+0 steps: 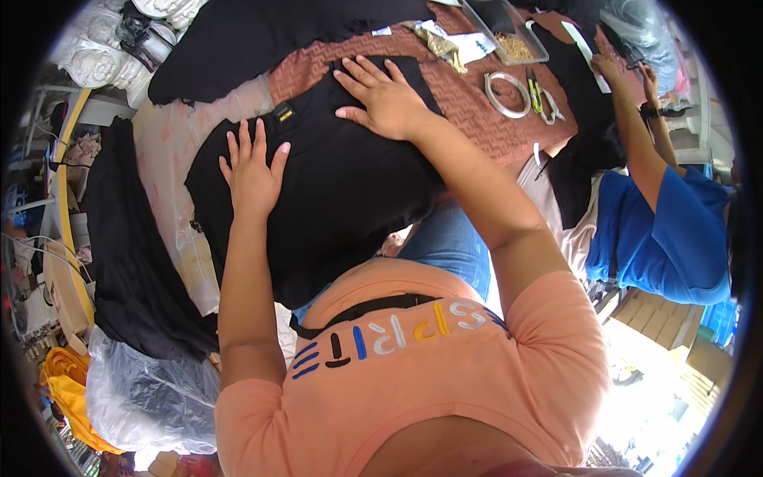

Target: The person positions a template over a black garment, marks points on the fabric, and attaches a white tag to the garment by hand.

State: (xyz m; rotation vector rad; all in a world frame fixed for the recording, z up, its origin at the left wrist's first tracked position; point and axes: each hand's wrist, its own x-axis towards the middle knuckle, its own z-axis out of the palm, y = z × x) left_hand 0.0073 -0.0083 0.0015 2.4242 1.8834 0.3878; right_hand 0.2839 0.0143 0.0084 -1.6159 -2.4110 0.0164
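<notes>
A black garment lies spread over the near side of the table and hangs down toward my lap. Near its upper left edge sits a small dark label with a yellow patch. My left hand rests flat on the cloth just below that label, fingers stretched out. Farther up and to the right, my right hand also presses flat on the garment, its fingers spread and pointing up and left. Neither hand grips anything.
Reddish-brown patterned cloth covers the table. On it lie a clear ring-shaped coil, yellow-green snips and a clear plastic box with small tan pieces. More black fabric lies beyond. A co-worker in blue works at right.
</notes>
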